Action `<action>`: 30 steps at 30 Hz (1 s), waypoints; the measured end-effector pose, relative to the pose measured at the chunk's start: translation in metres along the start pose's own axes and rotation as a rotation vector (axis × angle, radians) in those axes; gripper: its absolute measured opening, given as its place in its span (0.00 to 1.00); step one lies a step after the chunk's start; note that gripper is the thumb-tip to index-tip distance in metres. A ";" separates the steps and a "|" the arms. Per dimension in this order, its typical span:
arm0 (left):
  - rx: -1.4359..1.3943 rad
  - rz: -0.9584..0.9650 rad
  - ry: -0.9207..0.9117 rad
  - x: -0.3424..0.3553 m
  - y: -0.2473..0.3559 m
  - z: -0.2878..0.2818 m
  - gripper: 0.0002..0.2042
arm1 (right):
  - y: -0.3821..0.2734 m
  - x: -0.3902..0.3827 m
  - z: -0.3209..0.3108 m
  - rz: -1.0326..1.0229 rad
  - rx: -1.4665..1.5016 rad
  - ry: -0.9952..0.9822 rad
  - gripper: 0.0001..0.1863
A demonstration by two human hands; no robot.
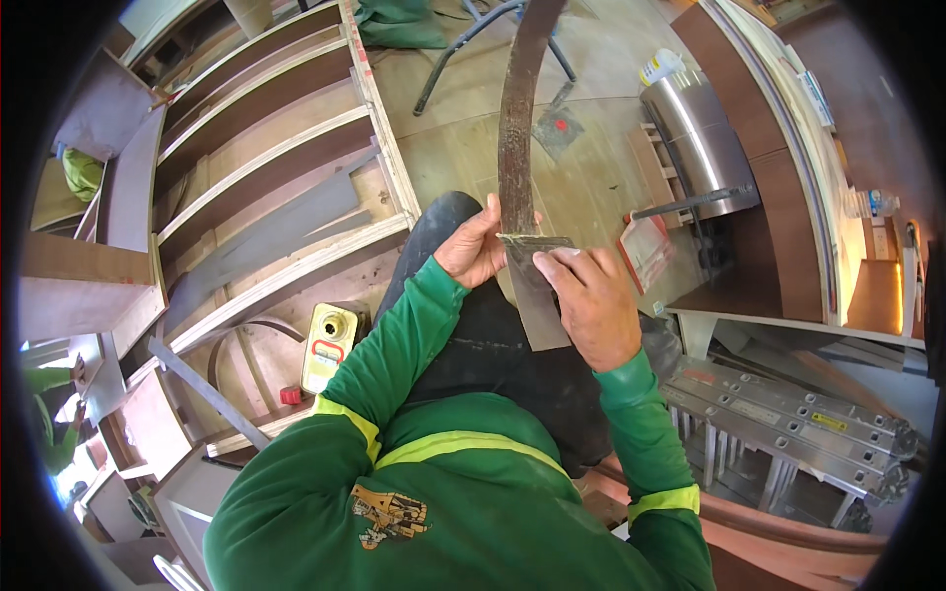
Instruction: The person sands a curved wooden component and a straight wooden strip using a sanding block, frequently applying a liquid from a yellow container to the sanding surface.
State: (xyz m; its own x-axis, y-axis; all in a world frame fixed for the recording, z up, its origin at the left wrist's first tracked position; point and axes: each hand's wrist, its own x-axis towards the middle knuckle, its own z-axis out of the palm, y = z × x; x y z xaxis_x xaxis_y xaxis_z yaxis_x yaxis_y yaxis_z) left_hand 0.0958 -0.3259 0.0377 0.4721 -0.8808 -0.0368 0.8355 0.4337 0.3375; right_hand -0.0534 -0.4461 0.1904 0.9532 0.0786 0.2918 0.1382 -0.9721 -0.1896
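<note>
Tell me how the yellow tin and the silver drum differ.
The yellow tin is boxy; the silver drum is round-sided. The tin is smaller than the drum. The tin sits on the person's left, the drum ahead on the right. Neither is being held.

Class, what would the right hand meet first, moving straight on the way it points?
Past the flat grey piece it holds, the right hand would probably meet the long brown strip first, though depth is unclear.
</note>
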 end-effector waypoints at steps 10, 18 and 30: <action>-0.036 -0.070 -0.096 -0.002 -0.001 0.006 0.33 | -0.022 -0.041 -0.031 0.013 0.036 -0.011 0.23; -0.066 -0.094 -0.154 -0.003 -0.003 0.012 0.33 | -0.012 -0.025 -0.017 0.085 -0.014 0.130 0.24; -0.068 -0.117 -0.185 0.001 -0.003 -0.003 0.32 | -0.014 -0.042 -0.021 0.092 -0.003 0.131 0.24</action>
State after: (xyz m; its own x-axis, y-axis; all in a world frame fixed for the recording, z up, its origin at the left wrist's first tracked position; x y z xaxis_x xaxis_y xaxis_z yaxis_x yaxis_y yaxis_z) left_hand 0.0941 -0.3276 0.0338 0.3164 -0.9430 0.1031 0.9016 0.3327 0.2764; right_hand -0.1009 -0.4406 0.2003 0.9187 -0.0404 0.3928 0.0506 -0.9745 -0.2186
